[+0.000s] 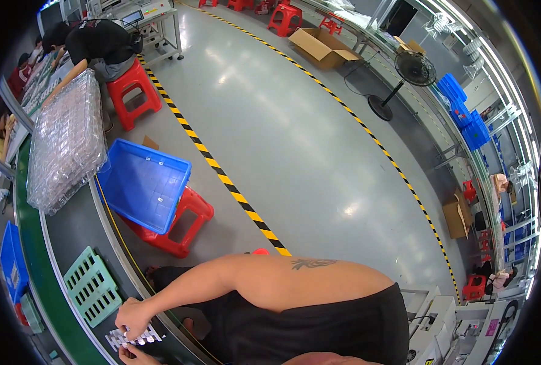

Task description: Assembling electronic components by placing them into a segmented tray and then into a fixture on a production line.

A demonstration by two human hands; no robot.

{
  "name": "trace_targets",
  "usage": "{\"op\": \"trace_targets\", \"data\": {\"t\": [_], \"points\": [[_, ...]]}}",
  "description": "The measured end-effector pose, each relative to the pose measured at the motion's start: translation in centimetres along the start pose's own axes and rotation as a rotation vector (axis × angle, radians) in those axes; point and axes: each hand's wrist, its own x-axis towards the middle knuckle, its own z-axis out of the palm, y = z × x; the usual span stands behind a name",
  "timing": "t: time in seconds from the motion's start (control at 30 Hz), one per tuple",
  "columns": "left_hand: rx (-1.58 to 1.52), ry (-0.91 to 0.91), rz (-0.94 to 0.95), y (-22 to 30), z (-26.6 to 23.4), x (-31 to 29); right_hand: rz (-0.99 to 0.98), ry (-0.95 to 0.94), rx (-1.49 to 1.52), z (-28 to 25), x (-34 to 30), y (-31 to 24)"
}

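Note:
On the dark belt at the lower left lies a light grey panel (151,335) carrying rows of small whitish pieces. My right hand (133,317) reaches over it from above, its fingers bent down and closed onto the pieces; what they pinch is too small to make out. My left hand (138,356) comes up from the lower edge, with its fingertips gripping the near side of the panel. Just beyond my right hand rests a pale green slotted tray (93,286), apart from both hands.
Farther along the belt stands a stack of clear plastic trays (70,140). A blue bin (149,185) sits on a red stool (191,222) beside the belt. Another blue bin (14,261) is at the far left. A co-worker (100,45) bends over the line. A black fan (415,68) stands across the aisle.

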Motion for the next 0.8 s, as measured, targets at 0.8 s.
{"op": "trace_targets", "data": {"t": [0.8], "points": [[0.034,-0.15,-0.071,-6.8,1.9,2.2,0.05,-0.03,0.034,-0.3,0.5,-0.2]]}}
